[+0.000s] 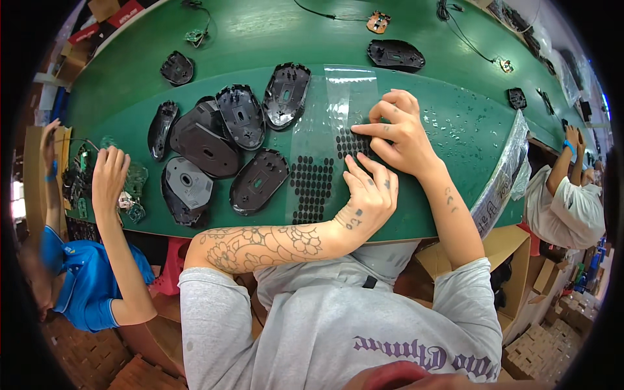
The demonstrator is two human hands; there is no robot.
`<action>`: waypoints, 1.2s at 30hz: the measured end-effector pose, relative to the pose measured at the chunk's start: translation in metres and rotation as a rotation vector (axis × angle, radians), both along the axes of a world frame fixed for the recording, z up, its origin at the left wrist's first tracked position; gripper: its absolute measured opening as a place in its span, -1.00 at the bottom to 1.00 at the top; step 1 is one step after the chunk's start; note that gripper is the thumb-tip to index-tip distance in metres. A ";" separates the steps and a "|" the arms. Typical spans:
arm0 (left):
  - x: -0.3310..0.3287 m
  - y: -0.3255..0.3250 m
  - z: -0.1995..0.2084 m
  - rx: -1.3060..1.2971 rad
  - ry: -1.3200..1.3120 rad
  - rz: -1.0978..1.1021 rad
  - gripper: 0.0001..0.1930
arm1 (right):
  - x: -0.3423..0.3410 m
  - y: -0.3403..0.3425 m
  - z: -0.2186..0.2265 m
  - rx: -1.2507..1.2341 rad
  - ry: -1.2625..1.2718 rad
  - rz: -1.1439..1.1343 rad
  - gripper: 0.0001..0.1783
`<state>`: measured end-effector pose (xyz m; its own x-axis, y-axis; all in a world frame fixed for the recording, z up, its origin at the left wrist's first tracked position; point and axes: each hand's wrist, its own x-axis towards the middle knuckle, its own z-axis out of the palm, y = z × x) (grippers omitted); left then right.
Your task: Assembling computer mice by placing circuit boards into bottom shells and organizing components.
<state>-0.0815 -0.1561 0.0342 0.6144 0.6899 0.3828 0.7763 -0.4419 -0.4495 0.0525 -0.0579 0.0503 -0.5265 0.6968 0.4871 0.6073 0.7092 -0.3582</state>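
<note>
A clear strip of small black oval pads (351, 142) lies on the green mat under my fingertips. My right hand (404, 133) reaches in from the right, its index finger along the strip's upper part, the other fingers bent. My left hand (372, 188) bends in from below, with its fingertips at the strip's lower edge. Both hands appear to grip the strip; whether a single pad is between the fingers is too small to tell. Just left is a larger sheet of black oval pads (312, 188). Black mouse shells (260, 181) lie farther left, some overlapping.
Clear film (338, 84) runs up the green table (247, 39). Another mouse shell (395, 55) and a cabled circuit board (378, 22) lie at the back. Water drops dot the mat on the right. Co-workers, one in a blue shirt (91, 279), sit on either side.
</note>
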 end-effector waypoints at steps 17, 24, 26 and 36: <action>0.000 0.001 -0.002 0.080 0.100 -0.004 -0.53 | 0.019 -0.003 0.007 -0.009 -0.037 -0.092 -0.74; 0.001 0.001 -0.001 0.077 0.101 0.005 -0.53 | 0.010 -0.003 0.005 0.139 -0.141 -0.016 -0.70; 0.000 0.001 0.000 0.076 0.105 0.002 -0.53 | 0.010 -0.003 0.004 0.183 -0.158 -0.006 -0.70; 0.001 0.002 -0.001 0.096 0.123 0.005 -0.52 | 0.020 -0.005 -0.003 0.195 -0.018 -0.109 -0.75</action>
